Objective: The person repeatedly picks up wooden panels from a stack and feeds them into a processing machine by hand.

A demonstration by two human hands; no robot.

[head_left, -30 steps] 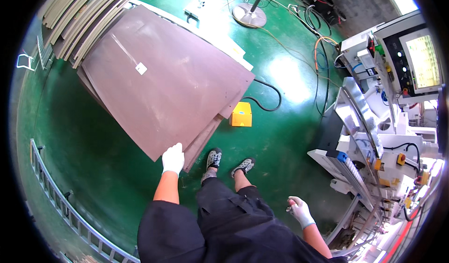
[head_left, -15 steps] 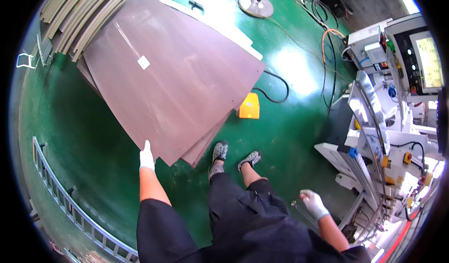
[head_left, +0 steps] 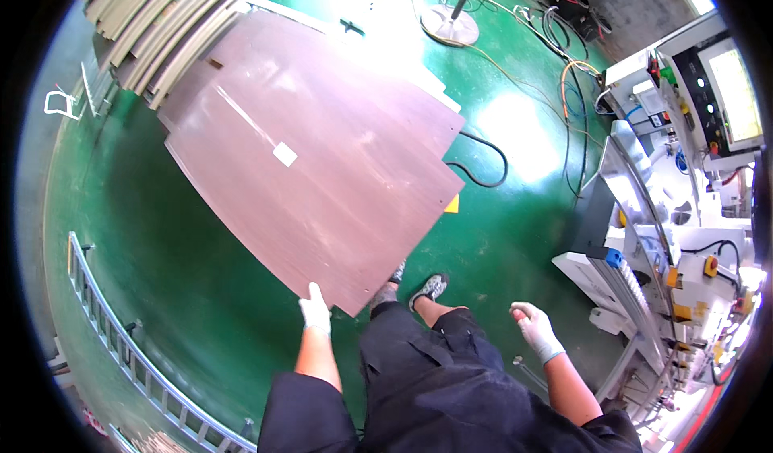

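Note:
A large flat brown panel [head_left: 322, 171] with a small white label [head_left: 284, 154] lies slid over a second brown panel [head_left: 241, 38], which shows along its far side. My left hand [head_left: 316, 312], in a white glove, grips the panel's near left edge close to its notched corner. The thumb points up over the top face; the fingers under the edge are hidden. Off to the right, my right hand [head_left: 538, 332], gloved too with bare fingertips showing, hangs apart from everything. Its fingers are curled in, and nothing shows in them.
Stacked long beige boards [head_left: 161, 30] stand at the far left. A yellow box [head_left: 452, 203] peeks out beside the panel, near a black cable loop [head_left: 499, 159]. White machinery with a screen [head_left: 729, 91] lines the right. A metal ladder-like rail [head_left: 153, 372] curves along the left.
The top panel has moved right and toward me with my left hand, baring some of the panel beneath and covering most of the yellow box. My right hand stays curled at my side.

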